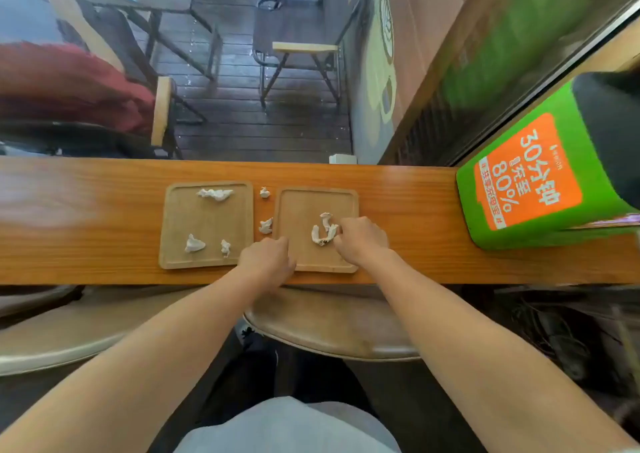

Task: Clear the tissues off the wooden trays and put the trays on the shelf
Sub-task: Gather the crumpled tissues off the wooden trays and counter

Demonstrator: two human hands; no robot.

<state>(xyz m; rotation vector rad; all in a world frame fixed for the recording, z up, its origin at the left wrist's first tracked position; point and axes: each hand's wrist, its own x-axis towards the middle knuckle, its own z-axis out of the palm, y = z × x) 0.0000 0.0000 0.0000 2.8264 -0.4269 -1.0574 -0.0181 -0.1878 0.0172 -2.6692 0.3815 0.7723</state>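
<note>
On the long glossy wooden counter [398, 189], two pale square wooden trays sit side by side. The left tray [207, 226] holds three crumpled white tissues [194, 244]. On the right tray [311, 207], the right hand [362, 241] pinches a twisted tissue clump [323, 233]; the left hand [268, 262] is curled on its near-left corner, grip unclear.

A long, narrow wooden surface [398, 189] runs across the middle of the frame from the left edge to the right edge, its orange-brown top glossy toward the left. Two square wooden trays lie flat on it near the centre, side by side with a narrow gap between them: the left tray [207, 226] and the right tray [301, 210]. In that gap two small crumpled tissues rest directly on the wood, the upper tissue [265, 192] and the lower tissue [266, 226], the latter just beside the right tray's edge. At the right of the frame a green and orange stand [526, 182] sits on the surface.
</note>
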